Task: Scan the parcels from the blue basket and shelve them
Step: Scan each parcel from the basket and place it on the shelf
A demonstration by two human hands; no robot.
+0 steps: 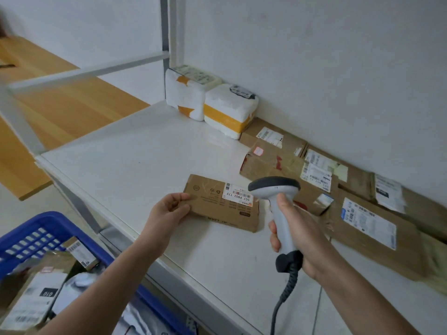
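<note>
A flat brown cardboard parcel (pixel 217 206) with a white barcode label lies over the white shelf (pixel 135 151). My left hand (pixel 169 209) pinches its near left corner. My right hand (pixel 295 238) grips the handle of a grey barcode scanner (pixel 274 187), whose dark head sits just right of the parcel's label. The blue basket (pixel 41 228) stands at the lower left, below the shelf edge, holding several more parcels and bags.
Two white padded parcels (pixel 210 102) with orange tape stand at the shelf's back corner. Several brown cardboard parcels (pixel 314 170) lie along the wall to the right. A grey shelf post (pixel 167 32) rises at the back. Wooden flooring shows at the left.
</note>
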